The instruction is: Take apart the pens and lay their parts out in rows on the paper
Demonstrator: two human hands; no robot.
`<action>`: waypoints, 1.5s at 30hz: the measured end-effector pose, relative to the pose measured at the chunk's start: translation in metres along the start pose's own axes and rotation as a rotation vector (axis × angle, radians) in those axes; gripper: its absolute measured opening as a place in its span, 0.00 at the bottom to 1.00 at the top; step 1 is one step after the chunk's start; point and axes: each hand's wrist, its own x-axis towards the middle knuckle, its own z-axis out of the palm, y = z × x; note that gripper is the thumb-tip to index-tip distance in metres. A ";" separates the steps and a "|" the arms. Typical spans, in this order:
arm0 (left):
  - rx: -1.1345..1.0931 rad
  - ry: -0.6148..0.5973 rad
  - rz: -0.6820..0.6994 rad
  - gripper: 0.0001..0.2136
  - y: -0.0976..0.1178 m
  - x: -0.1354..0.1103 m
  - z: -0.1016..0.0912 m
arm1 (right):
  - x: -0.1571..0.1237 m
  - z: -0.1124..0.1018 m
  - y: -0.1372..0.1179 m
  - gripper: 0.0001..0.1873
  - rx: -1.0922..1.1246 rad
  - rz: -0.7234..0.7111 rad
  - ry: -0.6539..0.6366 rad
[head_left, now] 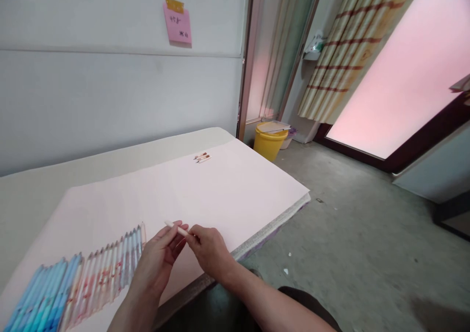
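A pale cream pen (pixel 169 224) is held between my two hands, above the near edge of the pink-white sheet. The thumb and fingers of my left hand (pixel 161 249) pinch its middle, and one tip sticks out at the upper left. Around its other end, my right hand (pixel 210 246) is closed, hiding that end. Left of my left hand lies a slanted row of pens: light blue pens (pixel 40 290) at the far left, pink patterned pens (pixel 101 275) in the middle, grey-blue pens (pixel 132 249) nearest the hand. My left forearm covers part of the row.
Several small brown-and-white pieces (pixel 201 157) with dark tips lie toward the sheet's (pixel 242 190) far side. A pink note (pixel 178 24) is taped to the white wall. Beyond the table's right edge are a yellow bucket (pixel 270 143), the grey floor (pixel 348 224) and a curtain (pixel 348 53).
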 end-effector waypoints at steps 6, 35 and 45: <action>-0.029 0.033 0.033 0.05 -0.004 0.002 -0.003 | 0.000 0.000 -0.003 0.15 0.017 0.008 0.000; -0.066 0.213 0.035 0.03 0.004 0.012 -0.015 | 0.001 -0.002 0.001 0.07 0.199 -0.012 -0.028; -0.282 0.223 -0.003 0.04 0.004 0.011 -0.009 | 0.011 -0.005 0.006 0.11 0.815 0.269 -0.166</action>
